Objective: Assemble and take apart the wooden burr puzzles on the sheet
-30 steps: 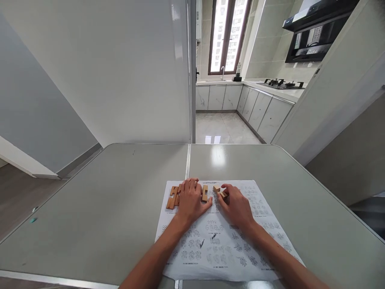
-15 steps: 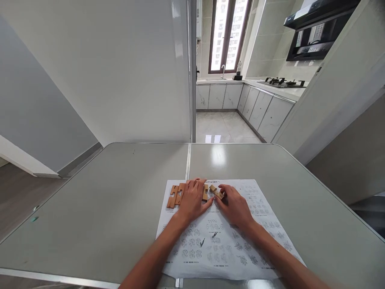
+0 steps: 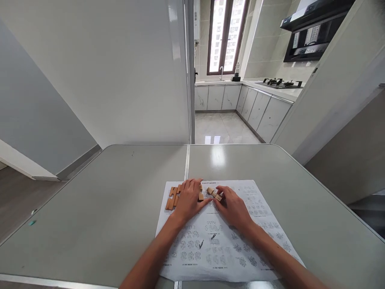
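My left hand lies over a row of flat notched wooden puzzle pieces, fingers stretched out and thumb pointing right. Two pieces show left of it, the outermost wooden piece in full view. A lighter wooden piece peeks out between its fingers and thumb; the rest is covered. Between thumb and fingers, my right hand pinches a small notched wooden puzzle piece, which lies slantwise at the paper's upper part. Beneath everything is a printed instruction sheet with line diagrams and two dark tick marks.
The grey folding table has a metal seam down its middle. A small green bit shows at the far left. Beyond the table are a white panel and a kitchen with cabinets and a gas hob.
The view has shifted slightly. My left hand and the lighter piece by its thumb have moved a little left. My right hand keeps its pinch, with the small piece slightly further left.
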`<state>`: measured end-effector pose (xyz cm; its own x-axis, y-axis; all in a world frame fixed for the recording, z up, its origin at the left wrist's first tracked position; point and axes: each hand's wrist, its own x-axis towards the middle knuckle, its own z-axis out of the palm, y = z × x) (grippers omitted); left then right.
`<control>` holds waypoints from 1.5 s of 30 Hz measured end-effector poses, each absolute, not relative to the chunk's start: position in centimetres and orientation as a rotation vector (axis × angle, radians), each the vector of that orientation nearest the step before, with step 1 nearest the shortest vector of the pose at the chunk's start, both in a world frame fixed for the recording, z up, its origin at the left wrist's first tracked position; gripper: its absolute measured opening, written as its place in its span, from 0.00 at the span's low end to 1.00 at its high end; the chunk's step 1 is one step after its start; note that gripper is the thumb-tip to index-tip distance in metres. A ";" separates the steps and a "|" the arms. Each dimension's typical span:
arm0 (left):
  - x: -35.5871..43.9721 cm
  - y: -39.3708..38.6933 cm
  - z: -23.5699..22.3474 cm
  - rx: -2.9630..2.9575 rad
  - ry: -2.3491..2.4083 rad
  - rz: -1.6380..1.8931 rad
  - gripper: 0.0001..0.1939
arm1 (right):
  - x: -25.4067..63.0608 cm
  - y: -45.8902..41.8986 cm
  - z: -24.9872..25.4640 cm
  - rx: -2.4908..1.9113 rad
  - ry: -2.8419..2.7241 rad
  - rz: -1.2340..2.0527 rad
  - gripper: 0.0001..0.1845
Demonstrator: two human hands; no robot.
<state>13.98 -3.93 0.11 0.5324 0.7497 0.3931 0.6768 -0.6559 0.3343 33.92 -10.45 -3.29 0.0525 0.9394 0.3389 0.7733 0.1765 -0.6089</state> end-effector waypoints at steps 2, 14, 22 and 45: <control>13.8 -3.8 0.1 2.617 1.253 0.765 0.34 | 33.9 -10.5 -3.2 -1.626 -1.748 0.310 0.15; 13.1 -3.2 0.3 2.626 1.270 0.702 0.36 | 33.9 -10.7 -3.2 -1.547 -1.764 0.395 0.15; 12.6 -3.2 1.1 2.607 1.150 0.638 0.36 | 33.9 -10.5 -3.6 -1.507 -1.789 0.400 0.16; 11.7 -2.9 1.8 2.586 0.980 0.585 0.48 | 33.3 -11.4 -2.0 -1.350 -1.792 0.735 0.16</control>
<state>11.70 -2.88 1.82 0.6821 0.6828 0.2618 0.5544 -0.7164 0.4236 33.34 -11.37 -1.98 -0.1517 0.9613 0.2298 0.5233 0.2754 -0.8065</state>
